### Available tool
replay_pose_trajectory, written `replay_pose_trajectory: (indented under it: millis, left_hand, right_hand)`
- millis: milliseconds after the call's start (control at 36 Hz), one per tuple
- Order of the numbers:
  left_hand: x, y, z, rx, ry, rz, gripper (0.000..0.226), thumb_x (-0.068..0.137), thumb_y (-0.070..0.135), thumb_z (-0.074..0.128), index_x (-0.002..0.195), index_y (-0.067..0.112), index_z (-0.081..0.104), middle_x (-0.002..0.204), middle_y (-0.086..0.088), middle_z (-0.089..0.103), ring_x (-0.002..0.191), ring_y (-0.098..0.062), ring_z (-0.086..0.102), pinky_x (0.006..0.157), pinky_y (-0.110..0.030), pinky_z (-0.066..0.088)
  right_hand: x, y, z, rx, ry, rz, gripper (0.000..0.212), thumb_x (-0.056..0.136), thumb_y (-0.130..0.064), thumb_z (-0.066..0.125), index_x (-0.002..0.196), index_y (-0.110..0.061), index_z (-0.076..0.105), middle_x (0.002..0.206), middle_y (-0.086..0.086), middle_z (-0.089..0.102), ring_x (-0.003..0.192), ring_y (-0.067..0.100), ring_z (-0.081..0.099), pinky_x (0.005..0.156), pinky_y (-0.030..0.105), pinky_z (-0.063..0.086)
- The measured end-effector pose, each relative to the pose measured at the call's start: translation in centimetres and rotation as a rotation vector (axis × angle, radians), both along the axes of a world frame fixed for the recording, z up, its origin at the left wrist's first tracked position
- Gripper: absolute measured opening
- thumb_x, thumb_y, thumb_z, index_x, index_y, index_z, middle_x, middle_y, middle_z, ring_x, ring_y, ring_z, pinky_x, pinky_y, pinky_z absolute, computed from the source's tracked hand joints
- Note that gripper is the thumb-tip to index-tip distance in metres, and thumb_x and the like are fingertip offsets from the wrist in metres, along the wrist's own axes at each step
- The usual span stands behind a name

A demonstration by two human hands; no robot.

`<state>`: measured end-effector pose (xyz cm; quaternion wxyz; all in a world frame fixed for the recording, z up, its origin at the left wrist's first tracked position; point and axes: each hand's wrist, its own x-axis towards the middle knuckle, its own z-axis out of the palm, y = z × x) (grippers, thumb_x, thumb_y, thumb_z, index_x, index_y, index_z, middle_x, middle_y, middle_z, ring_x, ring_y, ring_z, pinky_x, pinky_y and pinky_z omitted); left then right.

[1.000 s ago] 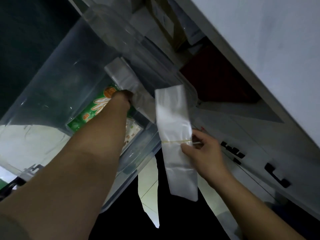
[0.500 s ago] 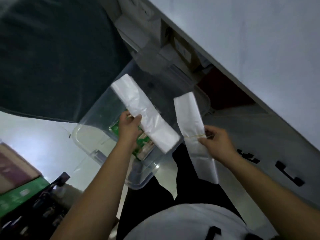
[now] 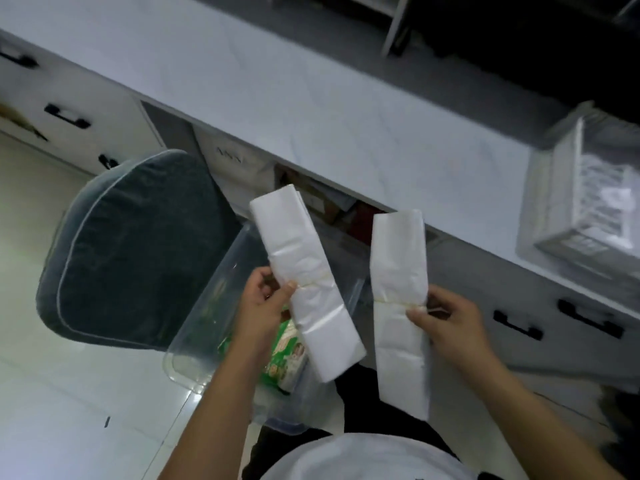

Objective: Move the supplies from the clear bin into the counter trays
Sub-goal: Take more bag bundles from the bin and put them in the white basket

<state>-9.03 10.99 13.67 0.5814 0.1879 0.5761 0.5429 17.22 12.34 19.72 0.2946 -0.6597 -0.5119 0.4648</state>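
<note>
lifting both white bundles clear above the bin now.

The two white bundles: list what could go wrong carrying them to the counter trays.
Each white bundle is pinched at its rubber band only, left hand on one, right hand on the other, so the loose ends may sag or slip out. The clear bin sits below with a green packet left; a dropped bundle could land back inside.

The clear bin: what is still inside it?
Inside the clear bin lies a green printed packet, partly covered by the left hand and its white bundle. The rest is hidden.
</note>
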Motion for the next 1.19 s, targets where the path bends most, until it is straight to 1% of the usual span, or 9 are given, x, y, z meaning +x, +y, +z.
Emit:
replay_pose_trajectory:
  millis: [111,306,389,500,722,861,1056,1139,1194]
  left_hand:
    - [2.3,3.2,3.2,0.067,0.003,-0.071,0.016,0.089,0.000,0.065,0.096,0.013,0.058,0.095,-0.009,0.070,0.087,-0.025,0.066,0.078,-0.047,0.054]
    - [9.9,9.5,7.3,0.160,0.083,-0.270,0.017,0.089,0.003,0.066,0.101,0.013,0.061,0.100,-0.009,0.074,0.088,-0.023,0.071,0.067,-0.038,0.057]
    - [14.1,11.9,7.9,0.169,0.113,-0.333,0.016,0.089,0.003,0.066,0.102,0.012,0.061,0.094,-0.008,0.076,0.082,-0.020,0.072,0.062,-0.031,0.055]
    - [20.2,15.3,7.9,0.094,0.146,-0.378,0.019,0.090,0.006,0.067,0.106,0.013,0.061,0.092,-0.005,0.078,0.075,-0.018,0.074,0.055,-0.025,0.055]
    - [30.7,24.2,7.1,-0.062,0.313,-0.485,0.019,0.089,0.010,0.067,0.107,0.016,0.064,0.093,-0.007,0.076,0.077,-0.020,0.071,0.058,-0.032,0.056]
    - [35.6,29.0,6.7,-0.148,0.382,-0.535,0.020,0.091,0.010,0.066,0.109,0.014,0.062,0.101,-0.012,0.071,0.084,-0.026,0.068,0.061,-0.034,0.055]
    - [40.2,31.8,5.6,-0.234,0.395,-0.501,0.022,0.088,0.003,0.062,0.105,0.018,0.064,0.096,-0.011,0.068,0.076,-0.026,0.064,0.059,-0.031,0.050]
    - [41.1,32.2,5.1,-0.233,0.489,-0.496,0.029,0.084,-0.001,0.059,0.108,0.013,0.066,0.084,-0.011,0.066,0.063,-0.023,0.058,0.060,-0.028,0.045]
    - [41.2,32.4,4.8,-0.220,0.568,-0.509,0.032,0.083,-0.002,0.058,0.111,0.010,0.067,0.090,-0.012,0.069,0.065,-0.022,0.059,0.058,-0.027,0.046]
  right_hand:
    - [2.3,-0.6,3.2,0.082,0.003,-0.065,0.043,0.082,0.004,0.072,0.083,-0.039,0.075,0.082,-0.012,0.076,0.072,0.004,0.069,0.060,0.015,0.052]
    - [8.6,0.2,6.8,0.200,0.093,-0.198,0.047,0.082,0.004,0.072,0.081,-0.042,0.077,0.081,-0.008,0.077,0.072,0.007,0.070,0.063,0.025,0.058]
    - [12.1,1.3,7.0,0.229,0.158,-0.240,0.049,0.082,0.005,0.072,0.085,-0.044,0.077,0.081,-0.006,0.077,0.070,0.006,0.071,0.057,0.022,0.056]
    - [17.7,3.3,6.9,0.224,0.235,-0.274,0.044,0.081,0.003,0.073,0.091,-0.039,0.077,0.083,-0.004,0.076,0.070,0.006,0.070,0.057,0.020,0.052]
    - [29.2,8.0,7.6,0.173,0.340,-0.228,0.040,0.081,-0.001,0.075,0.096,-0.038,0.077,0.093,-0.002,0.078,0.083,0.015,0.074,0.071,0.027,0.060]
    - [35.4,11.5,8.6,0.164,0.348,-0.211,0.035,0.082,0.000,0.074,0.098,-0.031,0.077,0.083,0.004,0.074,0.072,0.017,0.070,0.061,0.026,0.056]
    - [40.5,13.0,8.2,0.158,0.389,-0.219,0.034,0.082,-0.005,0.075,0.099,-0.034,0.076,0.086,0.007,0.075,0.078,0.024,0.073,0.063,0.030,0.058]
    - [41.4,13.7,7.8,0.169,0.377,-0.270,0.033,0.081,-0.005,0.075,0.098,-0.033,0.077,0.086,0.010,0.075,0.078,0.029,0.073,0.064,0.039,0.061]
    - [41.8,14.2,7.6,0.169,0.372,-0.300,0.033,0.081,-0.003,0.075,0.097,-0.032,0.077,0.086,0.012,0.074,0.080,0.033,0.072,0.068,0.049,0.060]
